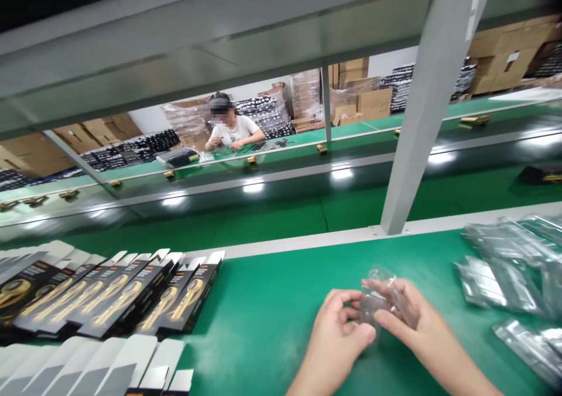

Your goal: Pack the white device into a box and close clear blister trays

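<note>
One head-worn view only, looking forward and down across a green table (272, 314). Both hands sit close below the lens at 5 o'clock: left hand (336, 331), right hand (415, 323). Flat boxes (118, 296) lie near at 8 o'clock. A grey post (421, 126) rises at 1 o'clock. A seated person (230, 129) faces the camera, far off at 11 o'clock beyond the conveyor (281, 179).

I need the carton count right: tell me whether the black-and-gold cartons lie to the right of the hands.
No, the black-and-gold cartons lie fanned out left of both hands; silver pouches lie to the right.
</note>
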`<state>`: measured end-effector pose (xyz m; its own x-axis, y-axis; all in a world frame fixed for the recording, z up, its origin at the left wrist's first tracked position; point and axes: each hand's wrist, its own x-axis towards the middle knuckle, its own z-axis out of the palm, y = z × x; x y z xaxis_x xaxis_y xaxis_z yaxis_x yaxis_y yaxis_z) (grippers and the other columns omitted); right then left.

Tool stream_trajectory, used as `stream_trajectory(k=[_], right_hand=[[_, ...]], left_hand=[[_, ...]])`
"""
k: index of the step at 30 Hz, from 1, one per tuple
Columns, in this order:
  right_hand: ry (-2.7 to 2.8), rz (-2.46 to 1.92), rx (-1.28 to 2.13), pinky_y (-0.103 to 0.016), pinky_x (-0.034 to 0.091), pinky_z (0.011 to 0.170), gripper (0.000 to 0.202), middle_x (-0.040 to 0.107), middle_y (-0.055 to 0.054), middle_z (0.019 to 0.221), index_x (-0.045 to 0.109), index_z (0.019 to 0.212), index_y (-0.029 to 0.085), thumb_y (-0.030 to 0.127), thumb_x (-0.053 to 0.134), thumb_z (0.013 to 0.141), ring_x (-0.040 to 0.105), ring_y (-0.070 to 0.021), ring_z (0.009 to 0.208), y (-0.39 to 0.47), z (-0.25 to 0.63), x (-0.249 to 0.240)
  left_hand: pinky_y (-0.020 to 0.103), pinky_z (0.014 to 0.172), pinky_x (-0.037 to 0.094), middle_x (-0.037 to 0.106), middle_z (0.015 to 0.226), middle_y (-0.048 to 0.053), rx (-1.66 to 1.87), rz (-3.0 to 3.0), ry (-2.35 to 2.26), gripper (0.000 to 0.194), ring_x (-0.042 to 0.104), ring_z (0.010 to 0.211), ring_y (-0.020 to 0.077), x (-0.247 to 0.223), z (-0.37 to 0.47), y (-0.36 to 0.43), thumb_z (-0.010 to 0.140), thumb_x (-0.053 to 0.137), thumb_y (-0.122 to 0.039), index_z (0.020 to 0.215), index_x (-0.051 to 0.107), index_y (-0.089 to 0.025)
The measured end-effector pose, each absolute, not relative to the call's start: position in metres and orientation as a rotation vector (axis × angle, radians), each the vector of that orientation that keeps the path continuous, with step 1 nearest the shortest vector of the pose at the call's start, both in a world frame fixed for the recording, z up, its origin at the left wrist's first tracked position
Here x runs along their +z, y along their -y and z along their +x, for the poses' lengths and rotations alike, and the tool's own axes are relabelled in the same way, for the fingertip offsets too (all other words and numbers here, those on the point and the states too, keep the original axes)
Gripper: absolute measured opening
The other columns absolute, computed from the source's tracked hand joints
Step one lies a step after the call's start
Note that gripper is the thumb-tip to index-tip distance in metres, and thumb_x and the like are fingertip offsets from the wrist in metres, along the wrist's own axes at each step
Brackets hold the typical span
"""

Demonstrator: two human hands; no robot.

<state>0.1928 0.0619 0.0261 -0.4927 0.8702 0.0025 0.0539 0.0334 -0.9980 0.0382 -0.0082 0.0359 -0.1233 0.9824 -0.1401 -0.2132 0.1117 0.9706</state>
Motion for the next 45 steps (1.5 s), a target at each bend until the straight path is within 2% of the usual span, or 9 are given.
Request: stream_trajectory(k=[3, 5, 9, 16, 23, 30, 35, 38, 45], right_hand=[[1.557, -0.874, 1.726, -0.037, 0.046, 0.095, 0.032, 0.058, -0.006, 0.125, 0.047, 0.107, 0.028, 0.041, 0.062, 0.082, 0.055, -0.0231, 0.114, -0.058, 0.192, 0.029], [1.550, -0.889, 1.747, -0.036, 0.045, 0.096, 0.033, 0.057, -0.005, 0.126, 0.046, 0.108, 0.028, 0.042, 0.062, 0.082, 0.054, -0.0225, 0.115, -0.059, 0.193, 0.030], [1.647, -0.951, 1.661, -0.038, 0.046, 0.095, 0.035, 0.061, -0.005, 0.118, 0.048, 0.108, 0.026, 0.045, 0.062, 0.081, 0.053, -0.0249, 0.117, -0.064, 0.196, 0.025], [1.658, -1.019, 1.579, -0.039, 0.047, 0.093, 0.038, 0.060, -0.006, 0.120, 0.050, 0.108, 0.027, 0.045, 0.065, 0.079, 0.055, -0.0256, 0.113, -0.066, 0.198, 0.029], [1.055, -0.913, 1.624, -0.023, 0.052, 0.065, 0.021, 0.065, -0.007, 0.115, 0.054, 0.089, 0.024, 0.034, 0.067, 0.075, 0.063, -0.0186, 0.086, -0.109, 0.232, 0.058], [0.890, -1.006, 1.840, -0.024, 0.052, 0.057, 0.024, 0.061, -0.008, 0.119, 0.055, 0.092, 0.023, 0.035, 0.068, 0.077, 0.061, -0.0144, 0.073, -0.113, 0.231, 0.058], [1.058, -0.976, 1.752, -0.033, 0.055, 0.064, 0.030, 0.062, -0.007, 0.115, 0.049, 0.094, 0.024, 0.030, 0.071, 0.075, 0.066, -0.0233, 0.081, -0.111, 0.227, 0.051], [1.184, -0.963, 1.625, -0.040, 0.056, 0.068, 0.030, 0.057, -0.008, 0.122, 0.048, 0.095, 0.025, 0.031, 0.070, 0.076, 0.066, -0.0283, 0.088, -0.110, 0.227, 0.049], [1.225, -0.848, 1.572, -0.049, 0.055, 0.075, 0.027, 0.062, -0.008, 0.113, 0.044, 0.099, 0.026, 0.031, 0.064, 0.081, 0.067, -0.0296, 0.090, -0.109, 0.226, 0.044]], left_hand=[[0.023, 0.066, 0.045, 0.057, 0.093, 0.005, 1.285, 0.801, -1.130, 0.040, 0.056, 0.077, 0.0124, 0.036, 0.044, 0.011, 0.070, 0.062, -0.011, 0.107, 0.048, -0.017], [0.024, 0.069, 0.045, 0.056, 0.102, 0.006, 1.319, 0.852, -1.186, 0.037, 0.057, 0.084, 0.0138, 0.036, 0.045, 0.013, 0.075, 0.060, -0.015, 0.109, 0.046, -0.020], [0.029, 0.085, 0.044, 0.050, 0.112, 0.006, 1.323, 1.154, -1.405, 0.005, 0.053, 0.101, 0.0172, 0.040, 0.044, 0.016, 0.083, 0.053, -0.019, 0.087, 0.055, -0.020], [0.027, 0.080, 0.044, 0.054, 0.108, 0.005, 1.378, 1.129, -1.464, 0.013, 0.054, 0.097, 0.0181, 0.046, 0.042, 0.014, 0.082, 0.055, -0.024, 0.071, 0.054, -0.018], [0.035, 0.075, 0.052, 0.049, 0.127, 0.011, 1.619, 0.644, -1.383, 0.025, 0.060, 0.097, 0.0247, 0.043, 0.031, 0.005, 0.084, 0.053, -0.038, 0.071, 0.048, -0.017], [0.031, 0.065, 0.051, 0.050, 0.122, 0.010, 1.514, 0.524, -1.347, 0.022, 0.060, 0.083, 0.0189, 0.038, 0.038, 0.005, 0.083, 0.054, -0.036, 0.073, 0.048, -0.017], [0.023, 0.055, 0.044, 0.057, 0.092, 0.004, 1.470, 0.547, -1.342, 0.024, 0.052, 0.065, 0.0104, 0.037, 0.039, 0.005, 0.084, 0.054, -0.038, 0.074, 0.047, -0.018], [0.020, 0.051, 0.039, 0.051, 0.073, -0.002, 1.469, 0.550, -1.334, 0.023, 0.047, 0.058, 0.0086, 0.038, 0.039, 0.004, 0.083, 0.056, -0.036, 0.073, 0.047, -0.018], [0.020, 0.054, 0.041, 0.058, 0.088, 0.001, 1.496, 0.548, -1.324, 0.020, 0.050, 0.060, 0.0080, 0.036, 0.041, 0.005, 0.080, 0.058, -0.035, 0.083, 0.048, -0.019]])
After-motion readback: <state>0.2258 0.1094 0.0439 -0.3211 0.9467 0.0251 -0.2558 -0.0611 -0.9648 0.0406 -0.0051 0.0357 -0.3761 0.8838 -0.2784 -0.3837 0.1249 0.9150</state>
